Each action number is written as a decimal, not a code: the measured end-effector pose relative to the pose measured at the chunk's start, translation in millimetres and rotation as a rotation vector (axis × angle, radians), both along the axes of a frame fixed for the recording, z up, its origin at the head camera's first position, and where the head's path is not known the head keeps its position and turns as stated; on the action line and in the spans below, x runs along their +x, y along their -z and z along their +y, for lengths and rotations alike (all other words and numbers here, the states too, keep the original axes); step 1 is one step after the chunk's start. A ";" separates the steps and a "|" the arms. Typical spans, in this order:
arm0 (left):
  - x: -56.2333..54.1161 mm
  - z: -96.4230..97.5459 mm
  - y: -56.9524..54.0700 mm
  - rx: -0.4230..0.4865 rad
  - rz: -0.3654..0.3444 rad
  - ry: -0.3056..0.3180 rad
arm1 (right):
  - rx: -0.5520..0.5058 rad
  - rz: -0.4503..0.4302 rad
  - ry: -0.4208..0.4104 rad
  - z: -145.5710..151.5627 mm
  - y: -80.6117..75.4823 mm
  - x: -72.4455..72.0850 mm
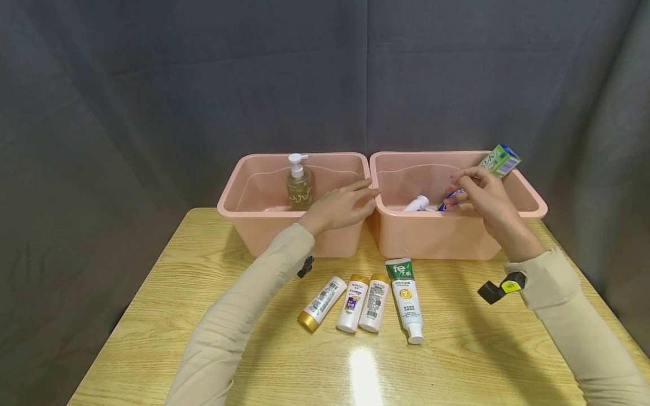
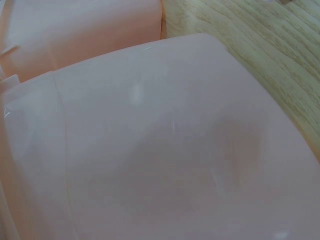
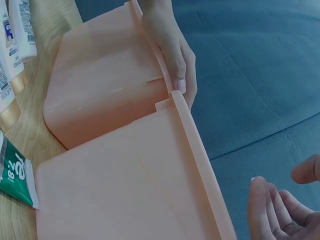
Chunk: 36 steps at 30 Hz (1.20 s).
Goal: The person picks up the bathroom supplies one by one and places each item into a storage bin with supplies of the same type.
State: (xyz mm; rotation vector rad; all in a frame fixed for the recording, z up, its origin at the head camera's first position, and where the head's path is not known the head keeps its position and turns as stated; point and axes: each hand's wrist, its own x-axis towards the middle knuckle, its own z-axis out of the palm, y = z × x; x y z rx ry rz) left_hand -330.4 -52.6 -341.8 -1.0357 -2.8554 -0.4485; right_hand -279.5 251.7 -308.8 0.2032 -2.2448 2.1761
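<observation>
My left hand [image 1: 340, 207] lies over the right end of the left pink bin [image 1: 284, 234], its fingers reaching toward the seam between the bins. That bin holds a pump bottle [image 1: 299, 186] with a white top. My right hand [image 1: 482, 194] hovers over the right pink bin [image 1: 437, 239], its fingers bent loosely. In the right wrist view, nothing sits between the thumb and fingers of the right hand [image 3: 280, 210]. Below it are a white tube [image 1: 417, 204] and a blue package [image 1: 452, 198], partly hidden. A green box [image 1: 500, 160] leans on the back right corner.
On the wooden table [image 1: 203, 270], in front of the bins, lie several white bottles with gold caps, one of them a purple-labelled bottle [image 1: 352, 303]. Beside them is a green-and-white toothpaste tube [image 1: 406, 301]. A dark curtain [image 1: 304, 73] hangs behind the bins.
</observation>
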 end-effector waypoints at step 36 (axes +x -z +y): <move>-2.3 -0.6 1.4 -0.010 0.004 -0.007 | 0.244 0.229 -0.190 9.3 11.9 13.9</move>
